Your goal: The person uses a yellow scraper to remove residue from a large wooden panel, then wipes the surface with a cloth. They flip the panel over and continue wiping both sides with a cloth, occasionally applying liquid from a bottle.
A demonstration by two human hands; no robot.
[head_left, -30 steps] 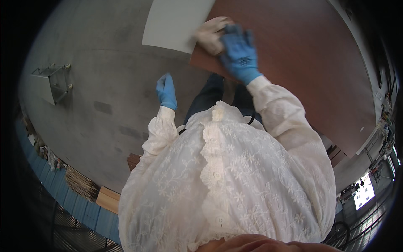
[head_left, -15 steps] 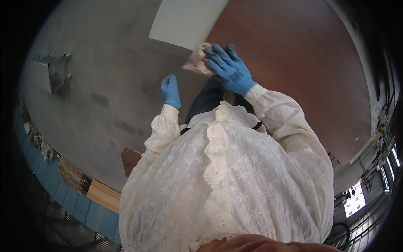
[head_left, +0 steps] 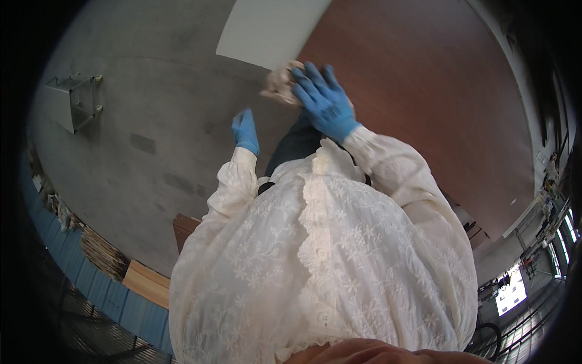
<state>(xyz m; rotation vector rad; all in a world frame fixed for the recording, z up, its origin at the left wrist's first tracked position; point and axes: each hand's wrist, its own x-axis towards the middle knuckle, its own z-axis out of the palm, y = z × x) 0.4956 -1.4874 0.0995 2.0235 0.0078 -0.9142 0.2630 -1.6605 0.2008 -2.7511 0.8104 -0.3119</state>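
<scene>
My right hand (head_left: 327,103), in a blue glove, lies palm down with spread fingers over a crumpled beige cloth (head_left: 282,85). The cloth pokes out at the left of the fingers, by the edge of a large reddish-brown board (head_left: 424,103). Part of the cloth is hidden under the palm. My left hand (head_left: 245,130), also blue-gloved, hangs in the air left of my legs. Its fingers are held together and nothing shows in them; it touches neither board nor cloth.
A pale white panel (head_left: 267,30) adjoins the board at the top. On the grey floor (head_left: 151,79) a small metal wheeled cart (head_left: 76,103) stands far left. Planks (head_left: 147,282) and a brown bundle (head_left: 103,252) lie at lower left, beside a blue surface (head_left: 115,303).
My right hand has shifted a little to the left with the cloth, and its forearm has swung inward. My left hand is almost where it was.
</scene>
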